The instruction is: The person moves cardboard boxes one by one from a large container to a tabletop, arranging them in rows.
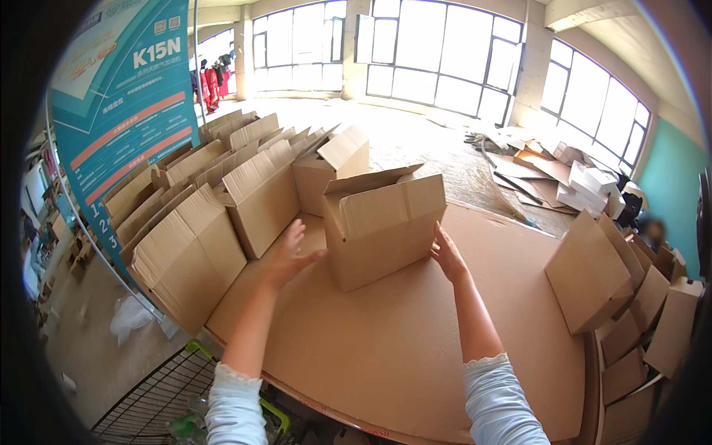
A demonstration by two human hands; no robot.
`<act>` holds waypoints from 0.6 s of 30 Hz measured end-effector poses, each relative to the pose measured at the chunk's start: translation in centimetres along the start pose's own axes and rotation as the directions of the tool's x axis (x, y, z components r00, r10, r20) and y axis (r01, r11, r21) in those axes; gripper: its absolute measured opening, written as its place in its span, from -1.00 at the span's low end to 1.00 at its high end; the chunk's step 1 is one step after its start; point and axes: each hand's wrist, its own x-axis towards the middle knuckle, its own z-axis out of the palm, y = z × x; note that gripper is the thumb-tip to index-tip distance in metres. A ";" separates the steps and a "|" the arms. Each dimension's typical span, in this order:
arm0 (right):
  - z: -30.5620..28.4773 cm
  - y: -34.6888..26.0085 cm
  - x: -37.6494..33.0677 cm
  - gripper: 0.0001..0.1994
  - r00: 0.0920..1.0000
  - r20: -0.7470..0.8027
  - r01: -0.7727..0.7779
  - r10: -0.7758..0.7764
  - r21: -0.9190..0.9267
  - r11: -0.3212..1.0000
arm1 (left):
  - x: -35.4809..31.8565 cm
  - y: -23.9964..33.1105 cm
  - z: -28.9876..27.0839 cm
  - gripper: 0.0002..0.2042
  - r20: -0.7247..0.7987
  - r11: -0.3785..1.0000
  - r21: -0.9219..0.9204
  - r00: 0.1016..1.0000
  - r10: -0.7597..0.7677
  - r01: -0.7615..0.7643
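An upright cardboard box (386, 241) stands in front of me on a table covered with a brown cardboard sheet (356, 348). Its top flaps are unsealed and point upward. At the box's right side, my right hand (448, 256) has its fingers stretched out, and they appear to touch the lower right edge. My left hand (289, 259) is spread in the air, a short gap from the box's left side. Neither hand grips anything. Close to my left hand stands another box (259, 196) with raised flaps.
Several boxes with raised flaps (189, 256) fill the table's left side. More boxes (589, 274) are stacked at the right edge. A wire cart (141, 393) sits at lower left, below a teal banner (122, 111). Flattened cardboard (541, 178) lies heaped on the floor beyond.
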 end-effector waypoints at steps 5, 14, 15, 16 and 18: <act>2.9 0.9 -0.7 -0.29 0.997 -0.067 -0.040 0.029 -0.183 0.982 | 1.8 -1.1 1.9 0.03 0.245 0.994 -0.096 0.969 -0.030 0.055; 1.7 -0.7 -6.9 -0.28 0.996 0.084 0.017 0.005 -0.260 0.965 | -7.4 1.0 4.2 -0.08 0.251 0.981 0.180 0.960 -0.122 0.077; 1.7 -0.5 -8.0 -0.28 0.994 0.109 0.032 -0.005 -0.247 0.968 | -9.2 1.5 4.5 -0.07 0.222 0.982 0.168 0.967 -0.123 0.086; 1.6 -0.3 -9.1 -0.29 0.992 0.125 0.026 0.002 -0.226 0.974 | -10.9 2.0 4.9 -0.06 0.193 0.983 0.156 0.973 -0.124 0.095; 1.4 -0.3 -11.7 -0.30 0.988 0.154 0.012 0.017 -0.181 0.983 | -14.6 4.0 5.6 -0.06 0.152 0.987 0.120 0.980 -0.127 0.109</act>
